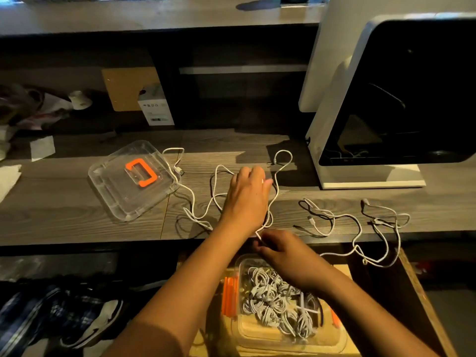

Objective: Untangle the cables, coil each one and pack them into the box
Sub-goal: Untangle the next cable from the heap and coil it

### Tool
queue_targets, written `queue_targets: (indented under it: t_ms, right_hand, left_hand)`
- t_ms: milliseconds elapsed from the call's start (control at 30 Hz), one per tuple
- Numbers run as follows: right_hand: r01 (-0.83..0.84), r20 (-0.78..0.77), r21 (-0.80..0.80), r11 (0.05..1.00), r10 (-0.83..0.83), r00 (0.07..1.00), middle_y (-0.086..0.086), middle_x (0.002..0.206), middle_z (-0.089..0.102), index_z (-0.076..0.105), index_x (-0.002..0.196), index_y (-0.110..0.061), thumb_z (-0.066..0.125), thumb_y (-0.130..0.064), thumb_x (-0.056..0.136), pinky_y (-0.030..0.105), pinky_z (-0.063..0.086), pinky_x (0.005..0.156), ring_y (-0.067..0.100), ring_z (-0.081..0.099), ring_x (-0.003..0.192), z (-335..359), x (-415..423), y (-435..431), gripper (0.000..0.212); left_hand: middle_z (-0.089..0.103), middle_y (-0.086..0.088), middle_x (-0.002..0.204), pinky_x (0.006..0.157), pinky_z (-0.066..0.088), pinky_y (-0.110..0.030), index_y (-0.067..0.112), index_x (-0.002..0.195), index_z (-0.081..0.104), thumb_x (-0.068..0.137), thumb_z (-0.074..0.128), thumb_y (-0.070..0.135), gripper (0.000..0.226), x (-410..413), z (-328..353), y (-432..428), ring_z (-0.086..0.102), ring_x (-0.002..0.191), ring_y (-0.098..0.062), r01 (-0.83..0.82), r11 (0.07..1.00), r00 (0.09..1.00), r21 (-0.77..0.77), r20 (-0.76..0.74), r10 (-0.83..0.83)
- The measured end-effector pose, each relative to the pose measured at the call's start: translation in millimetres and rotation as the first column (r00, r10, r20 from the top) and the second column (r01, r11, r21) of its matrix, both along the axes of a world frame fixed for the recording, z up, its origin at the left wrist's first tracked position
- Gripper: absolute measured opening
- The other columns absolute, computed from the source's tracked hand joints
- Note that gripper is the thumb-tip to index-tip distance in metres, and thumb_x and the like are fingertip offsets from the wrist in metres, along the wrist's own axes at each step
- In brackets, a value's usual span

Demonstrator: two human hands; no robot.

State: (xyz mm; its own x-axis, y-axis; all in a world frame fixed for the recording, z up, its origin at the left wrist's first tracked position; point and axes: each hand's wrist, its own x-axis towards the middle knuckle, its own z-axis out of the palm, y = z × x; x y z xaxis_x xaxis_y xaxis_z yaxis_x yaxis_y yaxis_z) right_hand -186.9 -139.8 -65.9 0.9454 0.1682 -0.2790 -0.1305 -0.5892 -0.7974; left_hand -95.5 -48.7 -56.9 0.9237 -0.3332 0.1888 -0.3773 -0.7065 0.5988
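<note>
Centre of frame: left hand pinches the white cable; right hand pinches its near end. Advisable: draw slack clear of crossings; then loop evenly.

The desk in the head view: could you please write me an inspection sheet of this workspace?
Surface: grey wood-grain desk, dimly lit.
Job's things: clear box below the desk edge, holding coiled cables; a clear lid with an orange handle lies on the desk.
Clutter: paper scraps, white carton.
Grippers: left hand and right hand both pinch one white cable.
Cables: two more loose cables on the right, trailing over the desk edge.
Surroundings: white-framed machine at right; shoe on the floor.
</note>
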Motion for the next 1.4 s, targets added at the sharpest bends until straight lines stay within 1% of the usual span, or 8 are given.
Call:
queue_targets:
  t_ms: [267, 533, 700, 833, 967, 1100, 1200, 1400]
  right_hand:
    - [-0.372, -0.323, -0.437, 0.819, 0.243, 0.915, -0.001, 0.080, 0.060, 0.069, 0.092, -0.020, 0.056, -0.028, 0.092, 0.020, 0.039, 0.054, 0.011, 0.054, 0.067, 47.0, 10.7, -42.5, 0.015]
    - [0.176, 0.154, -0.548, 0.818, -0.108, 0.982, 0.001, 0.090, 0.067, 0.070, 0.102, -0.020, 0.054, -0.032, 0.094, 0.033, 0.049, 0.074, 0.015, 0.057, 0.081, 37.2, 29.3, -95.5, 0.022]
    - [0.294, 0.191, -0.387, 0.874, -0.236, 0.953, -0.003, 0.068, 0.052, 0.065, 0.095, -0.013, 0.049, -0.023, 0.097, 0.033, 0.045, 0.058, 0.014, 0.053, 0.062, 27.3, 41.3, -107.2, 0.019]
    - [0.204, -0.062, -0.267, 0.942, -0.228, 0.972, -0.005, 0.079, 0.053, 0.060, 0.104, -0.016, 0.037, -0.024, 0.101, 0.023, 0.045, 0.059, 0.006, 0.051, 0.067, -0.4, 38.2, -81.8, 0.025]
    - [-0.156, -0.328, -0.004, 0.988, 0.146, 0.933, -0.007, 0.073, 0.053, 0.057, 0.104, -0.016, 0.041, -0.026, 0.101, 0.012, 0.039, 0.049, 0.004, 0.048, 0.058, -7.7, 26.1, -21.9, 0.020]
    - [-0.179, -0.203, 0.064, 0.982, 0.189, 0.961, -0.003, 0.071, 0.054, 0.055, 0.088, -0.018, 0.050, -0.015, 0.094, 0.015, 0.038, 0.052, 0.007, 0.048, 0.059, 4.3, 32.7, -7.7, 0.008]
    - [-0.236, -0.115, -0.114, 0.965, 0.223, 0.968, -0.012, 0.070, 0.051, 0.061, 0.091, -0.018, 0.051, -0.016, 0.094, 0.010, 0.034, 0.053, 0.002, 0.047, 0.063, 16.9, 36.9, -19.0, 0.010]
    - [-0.275, -0.191, -0.299, 0.914, 0.225, 0.955, -0.002, 0.093, 0.065, 0.068, 0.101, -0.019, 0.049, -0.028, 0.097, 0.026, 0.045, 0.070, 0.009, 0.056, 0.078, 35.6, 35.3, -49.1, 0.021]
  left_hand:
    - [0.052, -0.010, 0.110, 0.087, 0.039, -0.035, 0.016, 0.103, 0.055, 0.095, 0.035, 0.051, 0.042, 11.7, -36.9, 37.4, 0.049, 0.107, -0.028, 0.188, 0.901, 0.964, 0.391, -0.248, -0.094]
    - [0.057, -0.005, 0.116, 0.079, 0.041, -0.032, 0.018, 0.113, 0.049, 0.089, 0.055, 0.044, 0.035, 0.6, -29.3, 34.5, 0.053, 0.105, -0.026, 0.324, 0.786, 0.940, 0.527, -0.275, -0.202]
    - [0.063, -0.009, 0.116, 0.091, 0.044, -0.033, 0.027, 0.123, 0.053, 0.098, 0.044, 0.015, 0.030, 0.5, -22.3, 25.6, 0.059, 0.102, -0.021, 0.261, 0.952, 0.722, -0.162, -0.621, -0.304]
    - [0.059, 0.007, 0.127, 0.106, 0.034, -0.030, 0.033, 0.113, 0.056, 0.091, 0.053, 0.022, 0.025, -7.2, 3.3, 8.9, 0.048, 0.124, -0.008, -0.209, 0.605, 0.632, -0.768, -0.578, -0.516]
    - [0.064, 0.003, 0.083, 0.068, 0.050, -0.024, 0.020, 0.097, 0.055, 0.097, 0.044, 0.012, 0.014, 3.4, 20.0, -19.3, 0.061, 0.073, -0.001, -0.421, 0.382, 0.777, -0.823, -0.544, -0.315]
    - [0.055, 0.003, 0.086, 0.055, 0.031, -0.023, 0.019, 0.095, 0.060, 0.094, 0.050, 0.015, 0.011, 20.7, -4.5, -14.5, 0.045, 0.070, -0.006, -0.121, 0.973, 0.977, -0.195, 0.152, 0.152]
    - [0.052, -0.005, 0.101, 0.061, 0.029, -0.027, 0.021, 0.112, 0.056, 0.098, 0.042, 0.021, 0.020, 36.6, -15.6, -2.7, 0.049, 0.088, -0.019, -0.107, 0.955, 0.980, 0.276, 0.189, 0.056]
    - [0.056, -0.006, 0.109, 0.069, 0.040, -0.034, 0.024, 0.116, 0.059, 0.098, 0.039, 0.030, 0.027, 60.7, -42.0, 24.3, 0.058, 0.095, -0.030, -0.074, 0.878, 0.997, 0.472, 0.019, 0.074]
